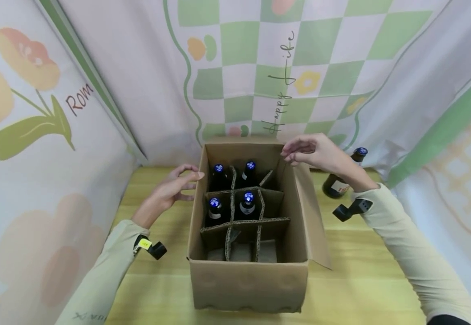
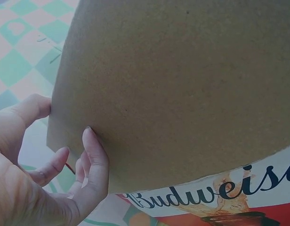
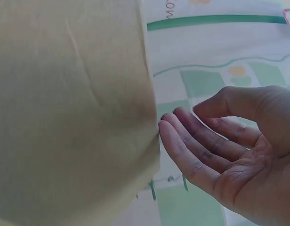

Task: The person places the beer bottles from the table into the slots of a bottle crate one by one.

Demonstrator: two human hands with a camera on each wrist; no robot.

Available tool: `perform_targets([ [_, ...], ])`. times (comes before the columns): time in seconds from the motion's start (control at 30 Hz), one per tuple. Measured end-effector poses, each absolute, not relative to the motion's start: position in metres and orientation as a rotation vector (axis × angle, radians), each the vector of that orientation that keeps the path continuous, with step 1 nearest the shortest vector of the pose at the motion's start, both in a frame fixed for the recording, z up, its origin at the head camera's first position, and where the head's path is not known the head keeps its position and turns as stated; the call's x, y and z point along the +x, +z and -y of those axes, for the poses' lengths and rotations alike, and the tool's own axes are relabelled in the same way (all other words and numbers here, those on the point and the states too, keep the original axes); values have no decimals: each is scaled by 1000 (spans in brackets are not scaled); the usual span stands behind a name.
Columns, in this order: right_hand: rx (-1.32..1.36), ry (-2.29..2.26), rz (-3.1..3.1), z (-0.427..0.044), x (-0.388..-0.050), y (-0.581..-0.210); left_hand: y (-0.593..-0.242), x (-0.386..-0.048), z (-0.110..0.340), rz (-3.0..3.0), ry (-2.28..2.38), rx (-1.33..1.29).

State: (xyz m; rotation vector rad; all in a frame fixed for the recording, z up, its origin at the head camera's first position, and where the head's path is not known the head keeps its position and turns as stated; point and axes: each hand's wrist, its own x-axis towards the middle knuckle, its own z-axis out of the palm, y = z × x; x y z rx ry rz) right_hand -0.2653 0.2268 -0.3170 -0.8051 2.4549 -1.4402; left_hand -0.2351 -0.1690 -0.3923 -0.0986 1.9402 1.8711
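Observation:
A cardboard box [image 1: 248, 285] stands upright on the table with its top open. Crossed cardboard dividers [image 1: 245, 222] split its inside into compartments. Several dark bottles with blue caps [image 1: 249, 197] stand in the rear left and rear middle cells; the front row and right column show no bottle. My left hand [image 1: 173, 189] is at the box's left rim, fingers spread and loosely bent; in the left wrist view its fingertips touch a plain cardboard flap [image 2: 173, 94]. My right hand [image 1: 310, 151] is at the back right corner, fingers loosely curved, fingertips by a flap's edge [image 3: 79, 113].
One more dark bottle [image 1: 334, 185] stands on the wooden table [image 1: 357, 280], right of the box, partly behind my right forearm. The box's right flap [image 1: 311, 216] hangs outward. Printed curtains [image 1: 243, 54] enclose the back and sides. Budweiser lettering [image 2: 215, 188] shows below the left flap.

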Motion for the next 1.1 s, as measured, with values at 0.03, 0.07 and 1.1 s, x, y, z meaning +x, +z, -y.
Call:
perform_targets([
  [0.03, -800, -1428, -2479, -229, -265, -316, -392, -235, 170, -1941, 1868, -99],
  [0.07, -792, -1415, -2509, -232, -265, -316, -392, -235, 170, -1941, 1867, -100],
  [1.1, -383, -1274, -2801, -291, -282, -348, -394, -235, 169, -1938, 1885, -113],
])
